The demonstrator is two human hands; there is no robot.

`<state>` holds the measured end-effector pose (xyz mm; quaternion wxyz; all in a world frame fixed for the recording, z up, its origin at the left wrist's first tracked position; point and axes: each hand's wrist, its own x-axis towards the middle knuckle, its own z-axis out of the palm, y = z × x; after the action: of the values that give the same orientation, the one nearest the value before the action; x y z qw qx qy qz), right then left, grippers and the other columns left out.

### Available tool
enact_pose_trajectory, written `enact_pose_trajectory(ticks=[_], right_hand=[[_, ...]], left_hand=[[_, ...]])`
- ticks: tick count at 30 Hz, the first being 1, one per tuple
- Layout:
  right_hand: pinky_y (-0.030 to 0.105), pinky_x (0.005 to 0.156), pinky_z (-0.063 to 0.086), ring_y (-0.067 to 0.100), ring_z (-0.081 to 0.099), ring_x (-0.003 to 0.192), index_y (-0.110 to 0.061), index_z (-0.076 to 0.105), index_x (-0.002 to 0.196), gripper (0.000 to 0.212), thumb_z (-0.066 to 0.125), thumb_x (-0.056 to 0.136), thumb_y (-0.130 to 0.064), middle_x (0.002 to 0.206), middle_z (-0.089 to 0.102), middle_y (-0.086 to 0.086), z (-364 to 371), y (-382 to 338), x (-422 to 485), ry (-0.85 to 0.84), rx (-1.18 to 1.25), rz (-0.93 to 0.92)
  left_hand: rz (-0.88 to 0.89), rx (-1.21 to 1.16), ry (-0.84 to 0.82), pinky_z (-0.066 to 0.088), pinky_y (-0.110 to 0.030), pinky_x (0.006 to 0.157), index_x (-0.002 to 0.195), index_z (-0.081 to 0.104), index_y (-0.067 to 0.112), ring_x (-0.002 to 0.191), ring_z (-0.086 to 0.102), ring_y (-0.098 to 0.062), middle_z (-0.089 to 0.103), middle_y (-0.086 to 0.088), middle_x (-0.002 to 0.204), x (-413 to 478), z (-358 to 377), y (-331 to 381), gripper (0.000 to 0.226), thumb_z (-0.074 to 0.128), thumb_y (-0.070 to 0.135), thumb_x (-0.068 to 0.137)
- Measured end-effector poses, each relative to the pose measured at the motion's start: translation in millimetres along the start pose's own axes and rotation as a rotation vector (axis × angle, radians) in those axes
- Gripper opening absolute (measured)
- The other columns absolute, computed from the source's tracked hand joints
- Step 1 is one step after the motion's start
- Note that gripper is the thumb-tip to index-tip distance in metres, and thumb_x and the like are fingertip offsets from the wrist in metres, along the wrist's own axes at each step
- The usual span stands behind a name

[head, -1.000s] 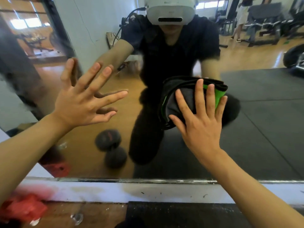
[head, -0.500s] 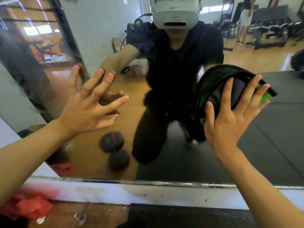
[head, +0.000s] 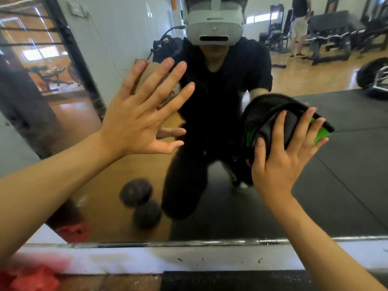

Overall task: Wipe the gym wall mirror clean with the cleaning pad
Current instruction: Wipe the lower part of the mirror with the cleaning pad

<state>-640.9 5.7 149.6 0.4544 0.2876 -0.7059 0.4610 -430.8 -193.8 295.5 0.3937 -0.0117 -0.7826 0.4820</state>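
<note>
**Pad pressed flat to the glass, right hand driving**

The gym wall mirror [head: 315, 185] fills the view ahead of both hands. The left hand [head: 138, 118] is spread flat, fingers straight, holding nothing, seemingly braced on the glass. The right hand [head: 281, 156], nearer the work, presses the black-and-green cleaning pad [head: 270, 120] under straight fingers, its long axis running up-left to down-right.

Both arms are stretched forward; the left hand [head: 136, 120] is raised with fingers spread straight, the right hand [head: 281, 164] is laid flat, fingers splayed, on the pad [head: 270, 120]
</note>
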Motion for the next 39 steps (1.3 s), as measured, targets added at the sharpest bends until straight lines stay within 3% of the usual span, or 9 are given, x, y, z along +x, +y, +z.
enact_pose_trajectory(ticks=[3,7,10,17,23,25,30,36,39], right_hand=[[0.071,0.121,0.005,0.057,0.011,0.151,-0.018,0.032,0.161,0.054,0.037,0.112,-0.04,0.164,0.02,0.035,4.5,-37.3,11.2,0.043,0.023,0.128],[0.062,0.126,0.001,0.035,-0.002,0.16,-0.037,0.027,0.161,0.061,0.052,0.106,-0.045,0.172,0.01,0.013,13.6,-58.7,-54.7,-0.262,-0.045,-0.423],[0.058,0.126,0.003,0.025,-0.002,0.161,-0.041,0.028,0.161,0.066,0.06,0.103,-0.044,0.174,0.005,0.003,12.2,-38.2,-61.8,-0.28,-0.086,-0.579],[0.071,0.119,0.001,0.057,0.013,0.151,-0.024,0.038,0.159,0.051,0.042,0.111,-0.041,0.164,0.023,0.033,0.2,-27.9,32.2,0.032,-0.059,-0.056],[0.053,0.123,-0.001,0.028,0.015,0.152,-0.039,0.026,0.161,0.102,0.083,0.077,-0.024,0.174,-0.005,0.001,14.4,-14.6,-117.8,-0.472,-0.15,-0.786],[0.052,0.125,-0.005,0.027,0.015,0.154,-0.039,0.026,0.161,0.089,0.073,0.088,-0.023,0.172,0.004,0.001,12.0,-26.5,-85.1,-0.351,-0.131,-0.749],[0.066,0.121,-0.004,0.045,0.008,0.155,-0.031,0.035,0.161,0.051,0.045,0.111,-0.032,0.168,0.02,0.024,12.0,-33.6,4.8,0.009,-0.025,-0.202],[0.058,0.127,0.001,0.028,0.002,0.161,-0.038,0.028,0.162,0.084,0.073,0.091,-0.035,0.169,0.018,0.006,16.4,12.6,-114.9,-0.275,-0.178,-0.649],[0.058,0.126,-0.003,0.029,0.005,0.16,-0.038,0.032,0.16,0.064,0.06,0.103,-0.04,0.171,0.018,0.008,6.3,-9.0,-50.8,-0.177,-0.098,-0.55]], left_hand=[[0.036,0.022,-0.004,0.021,-0.062,0.123,0.167,0.027,0.012,0.156,0.026,-0.043,0.021,-0.024,0.169,0.0,1.3,-2.4,0.099,0.036,0.081,0.097],[0.063,0.003,-0.032,0.02,-0.063,0.124,0.168,0.027,0.016,0.158,0.023,-0.043,0.02,-0.027,0.169,-1.8,-0.1,-3.8,0.098,0.035,0.082,0.096],[0.076,0.006,-0.033,0.02,-0.065,0.123,0.168,0.027,0.021,0.157,0.023,-0.045,0.02,-0.027,0.169,-1.6,-0.1,-3.5,0.096,0.036,0.083,0.095],[0.076,0.049,-0.017,0.025,-0.065,0.121,0.167,0.029,0.027,0.156,0.026,-0.047,0.025,-0.027,0.169,-2.0,6.0,-2.6,0.091,0.039,0.083,0.096],[0.057,0.021,0.007,0.021,-0.063,0.122,0.166,0.032,0.028,0.154,0.029,-0.047,0.029,-0.027,0.167,0.3,2.6,-2.0,0.077,0.049,0.065,0.101],[0.061,0.015,0.006,0.022,-0.063,0.122,0.166,0.033,0.028,0.154,0.03,-0.047,0.03,-0.027,0.167,2.1,1.5,0.3,0.075,0.047,0.064,0.102],[0.057,0.041,-0.005,0.021,-0.063,0.121,0.166,0.032,0.028,0.152,0.033,-0.048,0.031,-0.027,0.166,2.1,-0.8,-1.6,0.074,0.043,0.064,0.104],[0.069,0.027,0.011,0.023,-0.063,0.122,0.166,0.032,0.028,0.153,0.033,-0.048,0.029,-0.028,0.166,1.2,0.8,-0.5,0.075,0.048,0.063,0.103],[0.063,0.03,0.016,0.022,-0.063,0.121,0.167,0.031,0.028,0.153,0.032,-0.047,0.027,-0.028,0.167,0.5,1.9,-2.3,0.076,0.05,0.063,0.102]])
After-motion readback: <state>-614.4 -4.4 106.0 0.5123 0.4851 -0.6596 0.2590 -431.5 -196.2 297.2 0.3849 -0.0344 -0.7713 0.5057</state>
